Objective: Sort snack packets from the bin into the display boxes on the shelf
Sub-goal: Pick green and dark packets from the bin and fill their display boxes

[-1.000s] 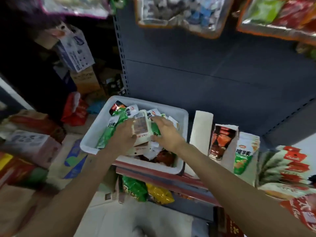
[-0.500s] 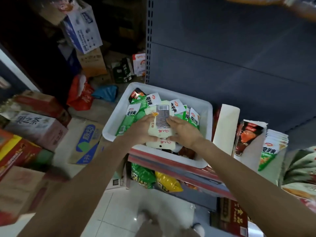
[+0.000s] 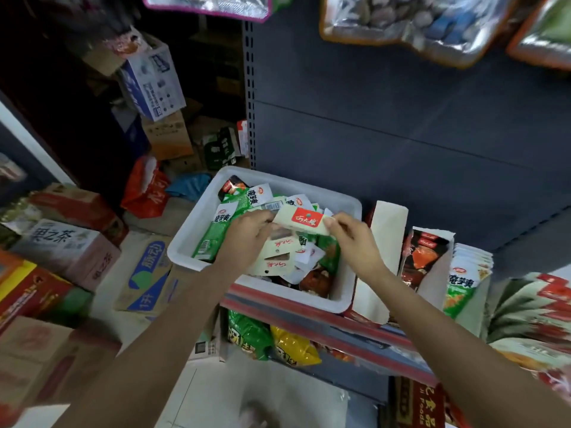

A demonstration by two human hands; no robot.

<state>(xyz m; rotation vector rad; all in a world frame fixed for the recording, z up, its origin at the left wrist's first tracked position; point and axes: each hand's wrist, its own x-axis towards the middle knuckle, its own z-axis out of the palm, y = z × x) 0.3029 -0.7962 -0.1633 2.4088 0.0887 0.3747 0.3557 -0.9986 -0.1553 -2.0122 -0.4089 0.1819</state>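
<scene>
Over the white bin [image 3: 188, 239], both hands' fingers [image 3: 335, 225] clamped on 1 cream packet [image 3: 304, 222], its lower edge hidden.

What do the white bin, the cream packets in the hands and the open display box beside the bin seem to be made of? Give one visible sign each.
White bin: likely moulded plastic; smooth, rounded, slightly shiny rim.
Cream packets: probably printed plastic film with a matte look; thin and flat, bending in the left hand and right hand.
Display box: apparently cardboard; dull white, with a rough torn edge.
</scene>
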